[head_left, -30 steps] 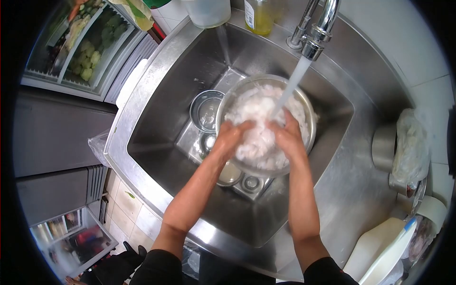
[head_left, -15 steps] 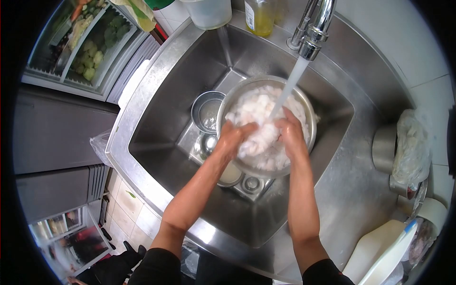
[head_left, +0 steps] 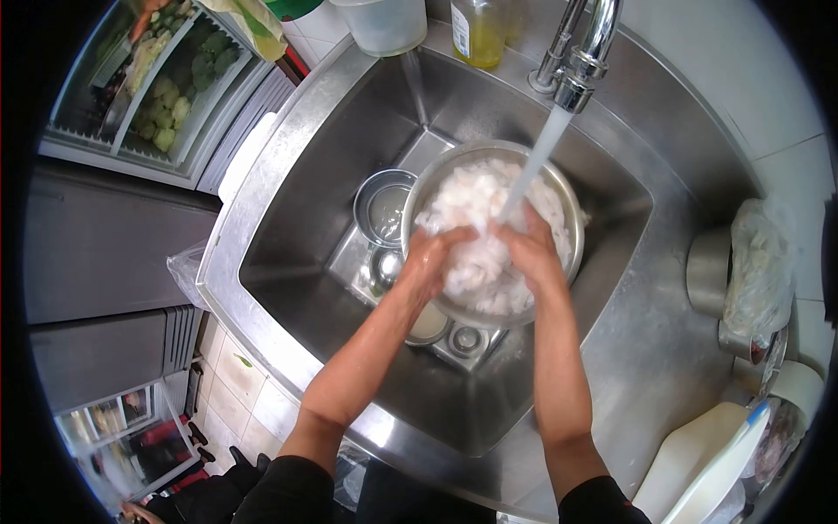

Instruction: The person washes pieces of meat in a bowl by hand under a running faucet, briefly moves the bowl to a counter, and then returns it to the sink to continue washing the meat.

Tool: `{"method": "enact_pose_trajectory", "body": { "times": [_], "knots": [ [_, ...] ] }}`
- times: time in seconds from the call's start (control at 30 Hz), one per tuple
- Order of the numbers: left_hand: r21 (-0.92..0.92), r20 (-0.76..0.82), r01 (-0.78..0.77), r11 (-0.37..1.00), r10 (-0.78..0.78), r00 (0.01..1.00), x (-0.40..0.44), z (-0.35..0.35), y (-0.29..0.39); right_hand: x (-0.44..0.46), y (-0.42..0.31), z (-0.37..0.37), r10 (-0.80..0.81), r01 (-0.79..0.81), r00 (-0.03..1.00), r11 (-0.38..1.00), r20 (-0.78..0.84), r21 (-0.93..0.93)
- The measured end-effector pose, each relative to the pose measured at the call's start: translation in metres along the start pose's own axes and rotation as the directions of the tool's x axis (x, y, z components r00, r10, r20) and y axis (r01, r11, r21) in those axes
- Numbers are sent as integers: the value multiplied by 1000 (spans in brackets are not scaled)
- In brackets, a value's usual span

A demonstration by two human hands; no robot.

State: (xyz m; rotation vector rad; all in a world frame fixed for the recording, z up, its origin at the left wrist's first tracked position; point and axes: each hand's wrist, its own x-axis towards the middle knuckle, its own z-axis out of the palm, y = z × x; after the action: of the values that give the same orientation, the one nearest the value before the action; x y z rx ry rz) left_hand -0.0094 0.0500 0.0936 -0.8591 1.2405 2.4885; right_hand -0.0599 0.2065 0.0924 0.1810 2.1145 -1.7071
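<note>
A round metal bowl (head_left: pixel 575 236) stands in the sink, filled with wet, whitish soft food pieces (head_left: pixel 483 188) whose exact kind I cannot make out. Both hands are in the bowl. My left hand (head_left: pixel 434 253) grips pieces on the left, its thumb pointing inward and its other fingers sunk among them. On the right, my right hand (head_left: pixel 531 249) closes on the same mass, its fingers partly hidden and blurred. Water from the faucet (head_left: pixel 573 92) runs down between the hands onto the pieces.
Smaller metal bowls, one of them a round metal pan (head_left: pixel 360 208), lie in the sink (head_left: pixel 301 236) left of the large bowl. Behind stand a bottle of yellow liquid (head_left: pixel 477 35) and a plastic tub (head_left: pixel 384 24). A white cutting board (head_left: pixel 698 463) and a bagged pot (head_left: pixel 707 271) are at right.
Both hands have shifted slightly within the whitish pieces, and the right thumb has come further inward. The clump between them has been turned and lowered. The water keeps running.
</note>
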Motion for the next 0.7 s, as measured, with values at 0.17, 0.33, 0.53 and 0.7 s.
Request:
{"method": "enact_pose_trajectory", "body": {
  "times": [0.17, 0.33, 0.53, 0.7],
  "knots": [
    [-11, 28, -17, 1000, 17, 999, -7, 5, 7, 0, 1, -1, -66, 66, 997, 997, 29, -27],
    [-22, 18, -11, 1000, 12, 1000, -5, 2, 9, -3, -8, 0, -92, 88, 993, 995, 80, 52],
    [34, -47, -29, 999, 31, 998, 0, -1, 7, 6, 1, 0, -25, 23, 999, 997, 21, 80],
    [45, -24, -105, 993, 106, 994, -3, 2, 9, 6, 1, 5, -61, 58, 998, 995, -27, -83]
  ]
}}
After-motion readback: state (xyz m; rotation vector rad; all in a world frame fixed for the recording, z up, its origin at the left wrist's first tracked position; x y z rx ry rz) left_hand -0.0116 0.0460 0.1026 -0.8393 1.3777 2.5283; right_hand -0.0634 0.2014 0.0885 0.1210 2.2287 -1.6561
